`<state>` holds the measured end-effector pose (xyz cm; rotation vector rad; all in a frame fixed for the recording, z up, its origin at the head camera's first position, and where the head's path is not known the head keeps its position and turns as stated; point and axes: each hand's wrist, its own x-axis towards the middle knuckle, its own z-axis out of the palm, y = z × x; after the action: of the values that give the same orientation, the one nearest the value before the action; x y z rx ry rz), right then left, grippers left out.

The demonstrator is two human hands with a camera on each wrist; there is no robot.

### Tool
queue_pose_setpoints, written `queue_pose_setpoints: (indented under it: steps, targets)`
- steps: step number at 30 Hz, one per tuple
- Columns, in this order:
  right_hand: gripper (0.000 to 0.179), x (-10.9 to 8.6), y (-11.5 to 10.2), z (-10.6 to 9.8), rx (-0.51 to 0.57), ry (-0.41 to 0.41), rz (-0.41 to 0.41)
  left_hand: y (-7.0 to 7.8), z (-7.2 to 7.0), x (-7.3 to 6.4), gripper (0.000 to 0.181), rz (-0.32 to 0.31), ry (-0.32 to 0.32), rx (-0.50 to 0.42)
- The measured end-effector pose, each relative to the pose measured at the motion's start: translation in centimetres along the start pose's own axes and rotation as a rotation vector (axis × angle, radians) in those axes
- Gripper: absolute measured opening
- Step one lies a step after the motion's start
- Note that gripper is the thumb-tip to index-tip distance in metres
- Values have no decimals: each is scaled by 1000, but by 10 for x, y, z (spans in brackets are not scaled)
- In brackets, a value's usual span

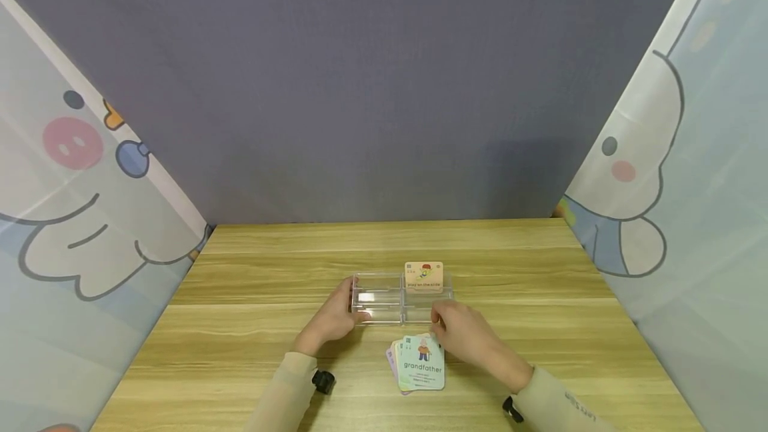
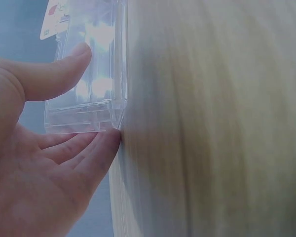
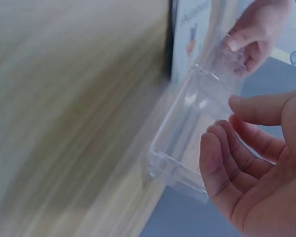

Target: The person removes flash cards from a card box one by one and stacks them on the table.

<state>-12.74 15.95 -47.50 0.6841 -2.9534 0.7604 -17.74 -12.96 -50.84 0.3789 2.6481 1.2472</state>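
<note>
A clear plastic card holder [image 1: 377, 299] with several slots stands on the table. Its left end is held by my left hand [image 1: 333, 313]; the left wrist view shows the thumb over the front and fingers against the side. An orange card [image 1: 424, 277] reading "play on the slide" leans upright in the back right slot. My right hand [image 1: 465, 331] is at the holder's front right corner, fingers loosely bent. Between thumb and fingertips [image 3: 212, 148] in the right wrist view, no object shows. Just left of this hand lies a fanned stack of cards [image 1: 423, 372], "grandfather" on top.
The wood-grain table [image 1: 240, 272] ends at a grey back panel [image 1: 384, 119]. Curtains with cartoon animals hang on the left [image 1: 72, 185] and right [image 1: 708, 185]. Black straps with small dark devices [image 1: 324, 381] sit at the wrists.
</note>
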Motion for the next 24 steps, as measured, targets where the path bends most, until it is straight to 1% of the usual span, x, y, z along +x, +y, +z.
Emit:
queue_pose_setpoints:
  steps: [6, 9, 17, 24]
  targets:
    - [15, 5, -1, -8, 11, 48, 21, 0, 0, 0, 85, 2, 0, -7]
    - [16, 6, 0, -11, 37, 70, 35, 0, 0, 0, 85, 6, 3, -3]
    - [15, 10, 0, -18, 92, 138, 32, 1, -1, 0, 85, 4, 2, -14]
    - [13, 14, 2, -23, 141, 201, 48, 0, 0, -1, 86, 14, 4, 5]
